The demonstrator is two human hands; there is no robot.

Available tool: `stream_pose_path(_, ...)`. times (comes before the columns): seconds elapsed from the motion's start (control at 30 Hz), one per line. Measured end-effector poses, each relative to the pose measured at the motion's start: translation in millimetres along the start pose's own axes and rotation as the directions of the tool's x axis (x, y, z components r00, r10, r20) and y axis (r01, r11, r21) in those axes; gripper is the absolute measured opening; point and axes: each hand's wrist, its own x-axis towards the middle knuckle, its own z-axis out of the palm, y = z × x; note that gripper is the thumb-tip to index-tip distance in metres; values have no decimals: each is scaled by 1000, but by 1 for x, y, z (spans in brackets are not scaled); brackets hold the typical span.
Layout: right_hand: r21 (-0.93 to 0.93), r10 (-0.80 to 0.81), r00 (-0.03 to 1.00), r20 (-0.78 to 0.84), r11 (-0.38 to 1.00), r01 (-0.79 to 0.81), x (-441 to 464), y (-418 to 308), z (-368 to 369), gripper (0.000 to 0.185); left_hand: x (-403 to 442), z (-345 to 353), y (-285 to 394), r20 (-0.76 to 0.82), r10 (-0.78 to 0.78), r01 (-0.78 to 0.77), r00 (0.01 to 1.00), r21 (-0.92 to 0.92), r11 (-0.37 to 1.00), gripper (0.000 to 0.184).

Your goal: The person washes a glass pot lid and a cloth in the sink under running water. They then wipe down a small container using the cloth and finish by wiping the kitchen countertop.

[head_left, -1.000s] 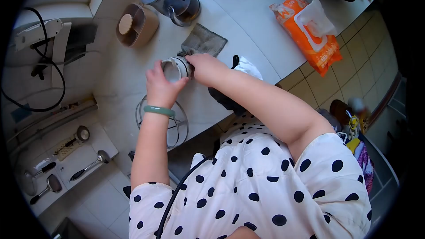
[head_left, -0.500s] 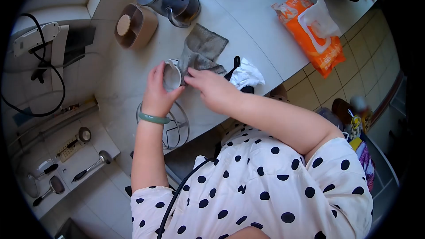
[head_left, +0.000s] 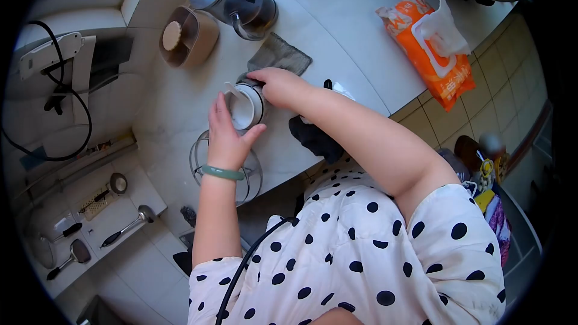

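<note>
In the head view, a white-rimmed container (head_left: 257, 103) lies tilted just left of the middle of the frame, over the tabletop (head_left: 355, 48), its round opening facing left and a pale tab standing at the rim. The left hand (head_left: 232, 132) is spread wide at its lower left, fingers on one side and thumb on the other; whether they touch it is hard to tell. The right hand (head_left: 281, 87) has its fingers drawn in on a grey cloth (head_left: 283, 56), part of which is bunched against the container while the rest lies flat above.

A green bracelet (head_left: 223, 173) circles the left wrist, with a wire rack (head_left: 196, 159) partly hidden behind it. A dark cloth item (head_left: 316, 139) lies below the right forearm. Toward the upper left of the frame, a brown divided box (head_left: 201, 39) is beside a glass pitcher (head_left: 256, 9) with a shiny lid. An orange wipes pack (head_left: 435, 60) lies at the upper right, one wipe sticking out.
</note>
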Motion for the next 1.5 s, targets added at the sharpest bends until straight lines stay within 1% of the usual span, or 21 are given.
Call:
stream_pose_path(0.03, 39, -4, 1000, -8, 999, 4, -1, 2, -1, 42, -1, 1, -5, -16, 83, -82, 996, 16, 996, 86)
stream_pose_path(0.13, 92, -45, 998, -48, 995, 50, -2, 9, 5, 38, 7, -1, -5, 6, 122, -120, 993, -133, 984, 86)
stream_pose_path(0.17, 95, -67, 995, -70, 993, 74, 0, 11, 5, 36, 7, 0, -5, -9, 115, -115, 993, -109, 987, 85)
stream_pose_path(0.23, -15, -80, 994, -77, 997, 79, -1, 13, 2, 32, 8, 1, -5, -40, 105, -107, 994, -60, 992, 84)
stream_pose_path(0.27, -67, -85, 993, -78, 995, 80, -3, 11, 1, 29, 6, 2, -7, -46, 62, -63, 997, -33, 997, 84)
stream_pose_path(0.37, 76, 110, 981, -162, 992, -98, -7, 2, -4, 25, 4, 3, -11, -47, -67, 68, 997, 15, 998, 86)
stream_pose_path(0.43, 153, 156, 969, -190, 980, -128, -11, -1, -4, 23, 4, 1, -10, -22, -149, 149, 989, 2, 989, 86)
stream_pose_path(0.47, 191, 179, 963, -203, 971, -141, -14, -3, -2, 23, 3, 0, -13, -9, -130, 130, 991, -45, 991, 87)
stream_pose_path(0.5, 97, 17, 976, -218, 995, 5, -22, -3, 2, 23, 2, 0, -19, 3, -111, 110, 994, -91, 990, 87)
stream_pose_path(0.57, -94, -307, 931, -200, 951, 293, -41, -2, 14, 24, 4, 2, -28, 23, -87, 89, 996, -161, 983, 88)
stream_pose_path(0.67, -246, -424, 849, -316, 900, 359, -56, -4, 35, 29, 4, 6, -34, 49, -97, 105, 994, -218, 970, 89)
stream_pose_path(0.77, -44, -193, 979, -65, 981, 191, -24, -9, 21, 38, 6, 5, -28, 47, -119, 126, 992, -210, 969, 89)
stream_pose_path(0.87, 0, -33, 997, 74, 999, 33, -12, -8, 13, 46, 6, 7, -27, 20, -118, 119, 993, -159, 980, 89)
stream_pose_path(0.97, -129, -213, 972, -100, 971, 199, -57, 0, 31, 50, 5, 11, -28, -7, -114, 112, 993, -157, 981, 88)
stream_pose_path(1.0, -205, -327, 936, -128, 932, 298, -68, 3, 39, 53, 5, 11, -26, -15, -126, 122, 992, -154, 981, 88)
stream_pose_path(1.1, -291, -327, 930, -169, 918, 270, -66, -7, 39, 53, 9, 6, -22, 0, -167, 165, 986, -169, 972, 87)
stream_pose_path(1.23, -158, -239, 964, -115, 963, 220, -33, 1, 30, 54, 12, 6, -19, -4, -187, 183, 982, -168, 969, 86)
stream_pose_path(1.27, -156, -268, 950, -158, 957, 244, -38, 3, 35, 53, 12, 6, -19, -9, -186, 183, 982, -163, 970, 86)
stream_pose_path(1.37, -326, -364, 919, -150, 896, 302, -70, -4, 45, 53, 13, 8, -21, -12, -190, 185, 982, -171, 968, 85)
stream_pose_path(1.4, -375, -381, 907, -181, 879, 295, -71, -6, 44, 49, 12, 8, -22, -3, -185, 181, 983, -186, 966, 84)
stream_pose_path(1.5, -176, -299, 917, -265, 950, 258, -38, -2, 44, 40, 13, 10, -28, 5, -146, 145, 989, -166, 975, 87)
